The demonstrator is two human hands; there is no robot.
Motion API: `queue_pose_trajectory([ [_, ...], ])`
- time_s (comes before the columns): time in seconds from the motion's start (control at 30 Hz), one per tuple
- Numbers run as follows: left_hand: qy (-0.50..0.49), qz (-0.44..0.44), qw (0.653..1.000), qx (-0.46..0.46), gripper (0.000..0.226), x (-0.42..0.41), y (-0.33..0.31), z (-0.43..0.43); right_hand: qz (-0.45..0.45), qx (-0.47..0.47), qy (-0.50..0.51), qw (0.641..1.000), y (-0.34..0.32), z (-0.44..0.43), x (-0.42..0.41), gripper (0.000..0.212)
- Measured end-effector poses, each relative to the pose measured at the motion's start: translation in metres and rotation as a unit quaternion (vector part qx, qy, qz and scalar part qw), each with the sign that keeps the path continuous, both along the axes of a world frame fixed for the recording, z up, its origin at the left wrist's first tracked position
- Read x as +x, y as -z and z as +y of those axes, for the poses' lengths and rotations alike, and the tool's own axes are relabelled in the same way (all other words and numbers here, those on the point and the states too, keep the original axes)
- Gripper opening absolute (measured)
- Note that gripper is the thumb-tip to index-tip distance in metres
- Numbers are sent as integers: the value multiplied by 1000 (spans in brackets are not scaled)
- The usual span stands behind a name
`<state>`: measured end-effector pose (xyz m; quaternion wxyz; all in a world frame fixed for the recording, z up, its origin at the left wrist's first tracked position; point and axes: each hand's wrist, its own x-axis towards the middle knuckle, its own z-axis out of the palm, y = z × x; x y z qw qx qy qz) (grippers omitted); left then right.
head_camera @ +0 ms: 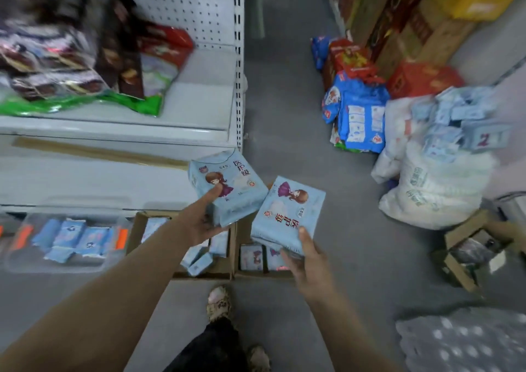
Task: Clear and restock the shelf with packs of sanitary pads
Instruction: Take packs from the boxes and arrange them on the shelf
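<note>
Cardboard boxes [203,275] beneath blue packs [227,183], white sacks [435,198]

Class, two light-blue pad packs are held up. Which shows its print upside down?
The right pack, gripped by the right hand: its cartoon girl and lettering are inverted; the left pack, in the left hand, reads upright.

Both my bare arms reach forward and down. My left hand [199,222] grips a pack [230,186], thumb on its face. My right hand [308,260] pinches a second pack [287,212] by its near edge, thumb on top.
</note>
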<state>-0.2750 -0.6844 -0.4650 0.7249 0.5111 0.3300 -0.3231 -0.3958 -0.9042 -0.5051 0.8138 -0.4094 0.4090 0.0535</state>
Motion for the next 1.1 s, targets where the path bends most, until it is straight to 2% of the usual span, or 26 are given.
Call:
queue_pose_trajectory([
  [0.13,-50,-67,996,-6,45,-12,-74,47,-50,31,-22,998,-61,26,16,48],
  [0.3,-130,-150,980,-20,49,-13,-160,125,-137,9,-70,988,-144,92,56,51],
  [0.5,-172,-245,954,-19,45,-7,-243,257,-235,-19,-135,962,-227,214,102,40],
  [0.63,-176,-298,938,14,55,-7,-290,363,-284,-26,-156,946,-277,316,129,31],
  [0.83,-213,-348,912,35,59,-8,-339,501,-333,-6,-165,928,-341,459,161,19],
  [0.93,-214,-359,908,39,44,-2,-351,551,-332,-8,-166,929,-360,509,179,22],
  [1.1,-211,-373,902,42,35,26,-352,609,-335,-28,-162,928,-383,572,219,37],
])
